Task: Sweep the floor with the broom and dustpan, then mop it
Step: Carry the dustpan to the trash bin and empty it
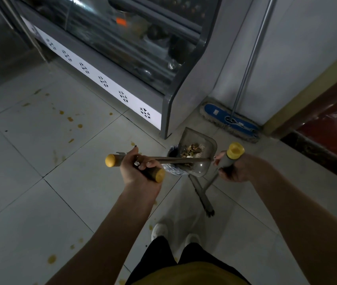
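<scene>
Left hand (139,171) grips the dustpan (193,137) over the bin (171,169); right hand (235,171) grips the broom (202,197). A wobble could spill dirt beside the bin.

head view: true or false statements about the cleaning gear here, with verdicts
1. The mop leans against the wall, with no hand on it. True.
2. The dustpan is empty. False: debris lies in it.
3. The right hand grips the broom. True.
4. The left hand hangs free. False: it grips the dustpan's handle.
5. The floor has yellowish spots. True.
</scene>
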`<state>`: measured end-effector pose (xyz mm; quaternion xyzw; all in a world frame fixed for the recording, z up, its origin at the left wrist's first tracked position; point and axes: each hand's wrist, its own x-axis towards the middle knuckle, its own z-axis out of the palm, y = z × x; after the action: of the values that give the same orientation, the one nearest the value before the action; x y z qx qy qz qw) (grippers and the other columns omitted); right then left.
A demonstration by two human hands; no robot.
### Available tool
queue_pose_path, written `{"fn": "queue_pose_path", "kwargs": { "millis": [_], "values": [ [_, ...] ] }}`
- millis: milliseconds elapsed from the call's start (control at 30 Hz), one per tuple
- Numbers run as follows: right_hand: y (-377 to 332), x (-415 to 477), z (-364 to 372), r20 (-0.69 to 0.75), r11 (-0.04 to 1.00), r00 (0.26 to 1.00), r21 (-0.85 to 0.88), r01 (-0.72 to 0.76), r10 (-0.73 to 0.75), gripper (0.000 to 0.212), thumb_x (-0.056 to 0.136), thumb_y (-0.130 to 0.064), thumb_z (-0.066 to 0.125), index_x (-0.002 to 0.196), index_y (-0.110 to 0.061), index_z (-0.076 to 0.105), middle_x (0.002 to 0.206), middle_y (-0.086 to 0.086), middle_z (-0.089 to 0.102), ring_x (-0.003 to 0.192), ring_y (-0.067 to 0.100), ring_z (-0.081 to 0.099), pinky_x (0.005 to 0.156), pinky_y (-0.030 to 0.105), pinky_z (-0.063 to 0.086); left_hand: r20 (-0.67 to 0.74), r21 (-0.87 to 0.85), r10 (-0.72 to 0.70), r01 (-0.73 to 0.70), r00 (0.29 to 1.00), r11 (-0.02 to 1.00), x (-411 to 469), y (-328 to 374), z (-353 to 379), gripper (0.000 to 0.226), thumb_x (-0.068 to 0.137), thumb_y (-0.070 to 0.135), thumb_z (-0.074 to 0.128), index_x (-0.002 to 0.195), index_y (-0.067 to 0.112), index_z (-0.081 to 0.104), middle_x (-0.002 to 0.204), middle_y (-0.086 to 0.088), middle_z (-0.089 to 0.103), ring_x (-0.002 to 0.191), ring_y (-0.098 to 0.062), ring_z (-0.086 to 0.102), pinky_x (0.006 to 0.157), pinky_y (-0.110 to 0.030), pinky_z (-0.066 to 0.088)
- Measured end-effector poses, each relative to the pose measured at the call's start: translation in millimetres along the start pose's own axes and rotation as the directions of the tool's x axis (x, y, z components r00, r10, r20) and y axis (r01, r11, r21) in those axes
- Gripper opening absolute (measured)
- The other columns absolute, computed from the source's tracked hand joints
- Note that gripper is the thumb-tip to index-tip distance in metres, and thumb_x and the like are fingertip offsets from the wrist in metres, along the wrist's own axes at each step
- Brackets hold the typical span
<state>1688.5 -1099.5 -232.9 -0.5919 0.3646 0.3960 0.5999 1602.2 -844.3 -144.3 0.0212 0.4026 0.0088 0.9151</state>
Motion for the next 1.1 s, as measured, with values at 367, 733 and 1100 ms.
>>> {"fn": "queue_pose_path", "kwargs": {
  "millis": [367, 733, 1100],
  "values": [
    [1, 6, 29, -0.041, 0.993, 0.995, -0.068, -0.093, 0.09, 0.023, 0.086, -0.022, 0.061, 0.072, -0.005, 0.056, 0.048, 0.012, 0.056, 0.034, 0.019, 0.054, 0.033, 0.02, 0.047, -0.178, 0.151, 0.109, -0.082, 0.978, 0.985, -2, 23, -21, 0.029, 0.09, 0.024, 0.056, 0.066, 0.014, 0.044, 0.035, 0.005, 0.037, 0.022, -0.005, 0.034, 0.031, -0.008, 0.033],
    [1, 2, 54, -0.035, 0.994, 0.997, -0.084, -0.069, 0.066, 0.023, 0.089, -0.02, 0.057, 0.074, -0.002, 0.055, 0.05, 0.012, 0.056, 0.034, 0.018, 0.054, 0.035, 0.021, 0.048, -0.195, 0.221, 0.108, -0.063, 0.975, 0.973, 2, 30, -25, 0.023, 0.087, 0.026, 0.063, 0.075, 0.013, 0.05, 0.043, 0.003, 0.043, 0.03, -0.003, 0.039, 0.033, -0.011, 0.039],
    [11, 6, 60, -0.079, 0.995, 0.994, -0.052, -0.086, 0.082, 0.022, 0.088, -0.017, 0.057, 0.072, -0.002, 0.055, 0.059, 0.012, 0.054, 0.033, 0.017, 0.053, 0.034, 0.021, 0.048, -0.202, 0.294, 0.134, -0.071, 0.97, 0.953, -2, 43, -40, 0.025, 0.089, 0.033, 0.06, 0.09, 0.009, 0.051, 0.062, -0.005, 0.056, 0.036, -0.008, 0.049, 0.046, -0.023, 0.054]
  ]
}}
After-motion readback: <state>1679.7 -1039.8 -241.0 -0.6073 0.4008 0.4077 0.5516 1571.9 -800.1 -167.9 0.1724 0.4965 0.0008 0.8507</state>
